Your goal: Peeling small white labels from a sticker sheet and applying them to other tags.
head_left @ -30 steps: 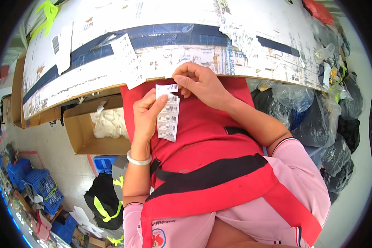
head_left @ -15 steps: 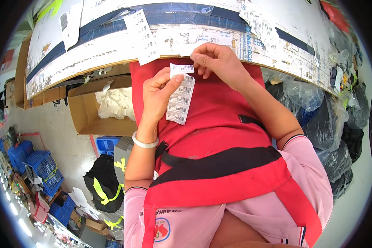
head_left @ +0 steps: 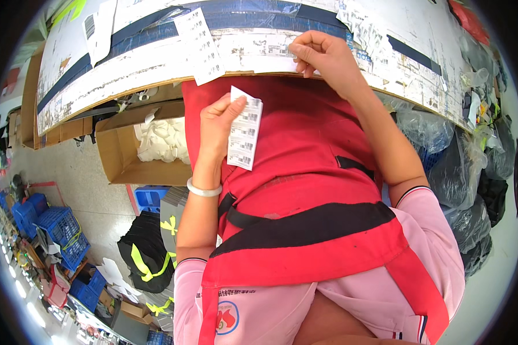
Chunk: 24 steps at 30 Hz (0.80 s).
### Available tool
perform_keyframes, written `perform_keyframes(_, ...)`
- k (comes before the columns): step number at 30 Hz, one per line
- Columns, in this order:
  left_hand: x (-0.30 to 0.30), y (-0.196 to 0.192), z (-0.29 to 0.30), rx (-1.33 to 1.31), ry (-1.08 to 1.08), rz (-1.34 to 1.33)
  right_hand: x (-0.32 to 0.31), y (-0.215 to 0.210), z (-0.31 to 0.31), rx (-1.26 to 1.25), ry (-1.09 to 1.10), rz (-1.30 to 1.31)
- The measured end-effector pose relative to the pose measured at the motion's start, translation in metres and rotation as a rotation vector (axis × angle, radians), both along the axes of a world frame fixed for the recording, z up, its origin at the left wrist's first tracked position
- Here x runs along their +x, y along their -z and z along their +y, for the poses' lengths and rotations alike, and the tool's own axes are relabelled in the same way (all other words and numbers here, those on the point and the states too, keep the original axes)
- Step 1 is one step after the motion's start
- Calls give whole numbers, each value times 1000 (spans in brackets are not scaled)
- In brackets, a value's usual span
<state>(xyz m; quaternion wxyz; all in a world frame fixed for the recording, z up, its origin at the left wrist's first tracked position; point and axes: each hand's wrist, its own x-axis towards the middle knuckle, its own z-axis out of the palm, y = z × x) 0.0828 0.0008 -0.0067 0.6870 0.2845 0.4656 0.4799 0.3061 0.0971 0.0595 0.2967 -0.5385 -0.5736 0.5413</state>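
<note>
My left hand (head_left: pixel 217 123) is closed around a folded strip of white barcode labels (head_left: pixel 243 138), thumb on top, held in front of my red apron (head_left: pixel 305 132). The strip's upper end rises to a point above the thumb. My right hand (head_left: pixel 327 60) is over the table's near edge, thumb and index finger pinched together, the other fingers curled. Whether a small label sits in that pinch I cannot make out. Left of it, a longer sheet of barcode labels (head_left: pixel 199 46) lies on the worn white tabletop (head_left: pixel 247 63) and overhangs its edge.
More label sheets (head_left: pixel 101 34) lie at the table's left, and crumpled label paper (head_left: pixel 365 26) at its right. Below the edge stands a cardboard box (head_left: pixel 112 152) with white pieces inside. Plastic bags (head_left: pixel 449 172) pile up at right; blue crates (head_left: pixel 66 236) stand at left.
My right hand has moved away from the strip, up and right over the table. The label standing across the strip's top has gone from there. My left hand still holds the strip, slightly lower.
</note>
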Motion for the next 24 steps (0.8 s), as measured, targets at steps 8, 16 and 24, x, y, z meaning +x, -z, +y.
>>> perform_keyframes(8,-3,10,2,-162,-65,-157,1,7,10,-133,-132,-70)
perform_keyframes(16,-4,11,4,-171,-82,-145,-5,10,12,-158,-158,-73)
perform_keyframes(24,-3,12,4,-181,-111,-157,-5,15,13,-183,-139,-42)
